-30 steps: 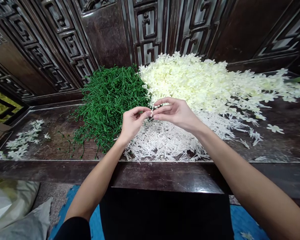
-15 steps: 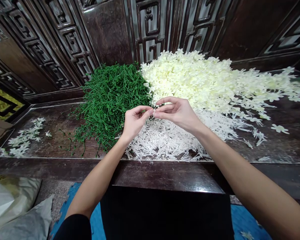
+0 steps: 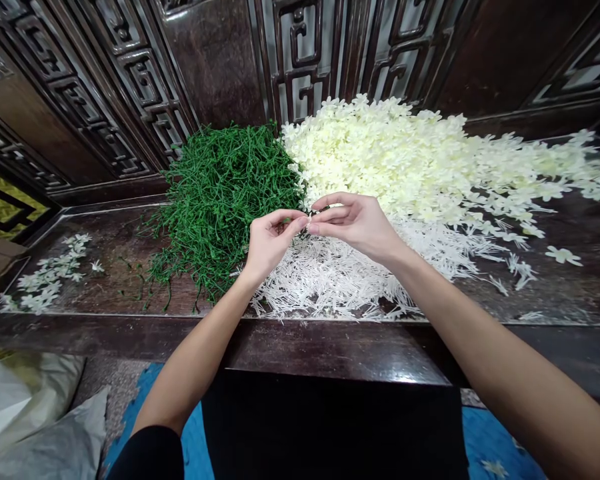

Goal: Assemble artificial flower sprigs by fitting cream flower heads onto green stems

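My left hand (image 3: 269, 241) and my right hand (image 3: 353, 222) meet fingertip to fingertip above the dark wooden table (image 3: 330, 350). Both pinch a tiny white piece between them; it is too small to name. Under the hands lies a heap of thin white plastic flower centres (image 3: 330, 280). A mound of green plastic stems (image 3: 220, 193) sits just left of the hands. A large pile of cream fabric flower petals (image 3: 410, 157) spreads behind and to the right.
A small cluster of finished white flowers (image 3: 47, 283) lies at the table's left end. Carved dark wooden panels (image 3: 300, 60) stand behind the piles. Loose petals (image 3: 563, 255) dot the right side. Pale bags (image 3: 30, 420) and a blue mat (image 3: 480, 440) are on the floor.
The hands stay pinched together at the same spot; only the view shifted slightly.
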`<state>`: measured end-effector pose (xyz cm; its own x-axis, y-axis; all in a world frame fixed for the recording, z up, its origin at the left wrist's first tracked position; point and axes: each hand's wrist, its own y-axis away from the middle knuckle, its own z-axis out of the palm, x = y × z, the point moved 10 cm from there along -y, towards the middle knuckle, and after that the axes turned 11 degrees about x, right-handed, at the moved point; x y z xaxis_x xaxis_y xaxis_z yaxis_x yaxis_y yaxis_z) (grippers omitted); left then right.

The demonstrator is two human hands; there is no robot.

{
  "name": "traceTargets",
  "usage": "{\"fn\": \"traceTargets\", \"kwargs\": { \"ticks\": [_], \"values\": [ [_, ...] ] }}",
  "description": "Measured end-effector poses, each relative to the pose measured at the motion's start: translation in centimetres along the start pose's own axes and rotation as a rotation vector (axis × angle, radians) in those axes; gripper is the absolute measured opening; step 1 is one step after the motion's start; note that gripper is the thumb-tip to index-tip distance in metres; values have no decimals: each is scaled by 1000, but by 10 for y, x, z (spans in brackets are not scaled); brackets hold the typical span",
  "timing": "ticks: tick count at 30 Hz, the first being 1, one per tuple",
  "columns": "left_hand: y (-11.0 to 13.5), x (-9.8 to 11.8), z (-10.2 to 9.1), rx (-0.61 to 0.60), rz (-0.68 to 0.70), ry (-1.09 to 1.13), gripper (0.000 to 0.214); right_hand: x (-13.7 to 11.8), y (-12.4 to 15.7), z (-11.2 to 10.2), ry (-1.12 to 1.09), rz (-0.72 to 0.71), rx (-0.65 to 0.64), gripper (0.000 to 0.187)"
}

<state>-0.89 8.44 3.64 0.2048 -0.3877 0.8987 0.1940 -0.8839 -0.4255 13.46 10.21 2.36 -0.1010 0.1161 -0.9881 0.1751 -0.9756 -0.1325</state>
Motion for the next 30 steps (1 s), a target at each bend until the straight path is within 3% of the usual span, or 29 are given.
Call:
{"fn": "traceTargets", "kwargs": {
  "ticks": [22, 26, 30],
  "values": [
    [-3, -9, -2, 1, -29, 21, 15, -3, 1, 3, 14, 3, -43, 52],
    [-7, -7, -12, 70, -13, 22, 13, -1, 1, 8, 259, -76, -132, 38],
    [-10, -6, -16, 93, -11, 59, 13, 12, 7, 25, 565, -199, -287, 20]
  ]
}}
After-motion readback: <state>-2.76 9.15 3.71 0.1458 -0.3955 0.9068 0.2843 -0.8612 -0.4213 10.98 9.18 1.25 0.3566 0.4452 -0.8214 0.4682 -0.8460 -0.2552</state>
